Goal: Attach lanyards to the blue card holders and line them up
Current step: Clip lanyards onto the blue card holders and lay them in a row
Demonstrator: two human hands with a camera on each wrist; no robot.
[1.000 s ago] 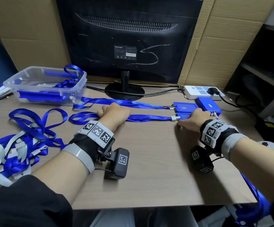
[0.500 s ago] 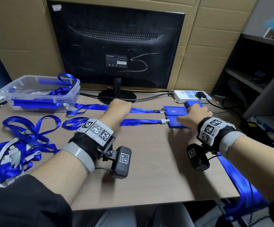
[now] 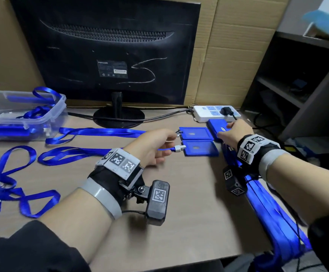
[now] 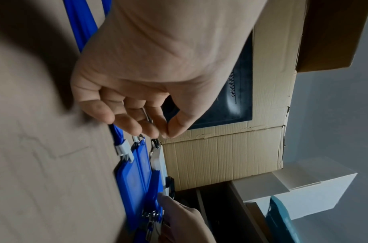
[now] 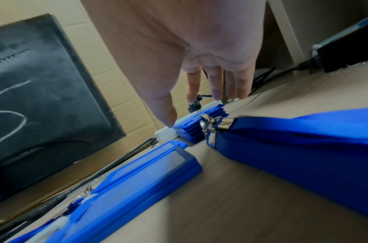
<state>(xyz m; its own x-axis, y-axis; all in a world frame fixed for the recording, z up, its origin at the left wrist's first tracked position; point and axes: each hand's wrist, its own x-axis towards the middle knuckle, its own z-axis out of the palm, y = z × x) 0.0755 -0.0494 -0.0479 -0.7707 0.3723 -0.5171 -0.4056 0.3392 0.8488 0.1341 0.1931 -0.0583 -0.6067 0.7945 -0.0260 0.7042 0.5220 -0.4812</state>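
Observation:
Two blue card holders lie side by side on the table, the far one [image 3: 196, 133] and the near one [image 3: 200, 148], each clipped to a blue lanyard [image 3: 100, 132] stretched out to the left. My left hand [image 3: 169, 140] is at their clip ends; in the left wrist view its thumb and forefinger [image 4: 164, 134] pinch at the far holder's metal clip [image 4: 156, 144]. My right hand [image 3: 226, 130] reaches over a stack of blue card holders [image 3: 215, 124] by the power strip, fingers straight, thumb tip touching the stack's corner [image 5: 197, 126].
A bundle of blue lanyards [image 3: 265, 209] runs from the stack off the table's right edge. A monitor [image 3: 108, 55] stands behind, with a power strip [image 3: 208, 112] to its right. A clear box [image 3: 22, 114] and loose lanyards [image 3: 2, 173] lie left. Dark shelves [image 3: 297, 85] stand right.
My left hand slid right along the lanyards to the clips. My right hand left the near holder and moved back right onto the stack.

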